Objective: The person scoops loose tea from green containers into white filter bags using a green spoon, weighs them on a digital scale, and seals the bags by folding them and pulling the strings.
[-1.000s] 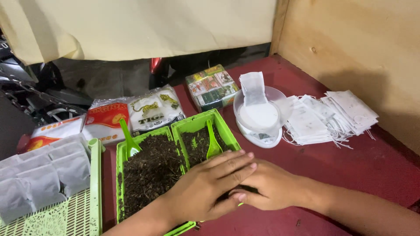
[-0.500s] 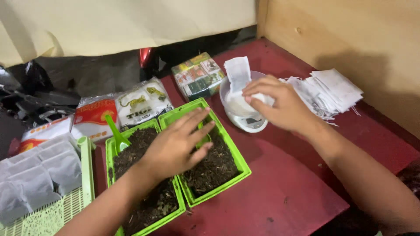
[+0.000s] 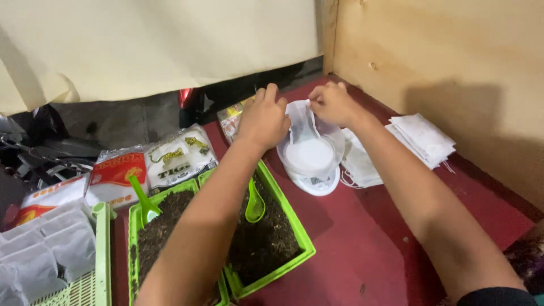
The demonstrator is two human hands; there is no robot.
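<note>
My left hand point(image 3: 264, 119) and my right hand point(image 3: 333, 103) both pinch the top edge of a small white mesh bag point(image 3: 301, 122), holding its mouth apart. The bag stands in a clear round cup point(image 3: 335, 146) on a small white scale point(image 3: 315, 182). Below my left forearm lie two green trays of dark soil point(image 3: 294, 232), each with a green plastic scoop point(image 3: 254, 205); the second scoop point(image 3: 143, 199) stands in the left tray.
A pile of flat white mesh bags point(image 3: 419, 139) lies at the right on the red table point(image 3: 368, 255), beside a wooden wall point(image 3: 453, 62). Printed packets point(image 3: 178, 156) lie behind the trays. A pale green basket with filled white bags point(image 3: 45, 255) sits at the left.
My left hand rose from the soil tray to the white bag on the scale. My right hand, then reaching at the cup, now grips the bag's other edge.
</note>
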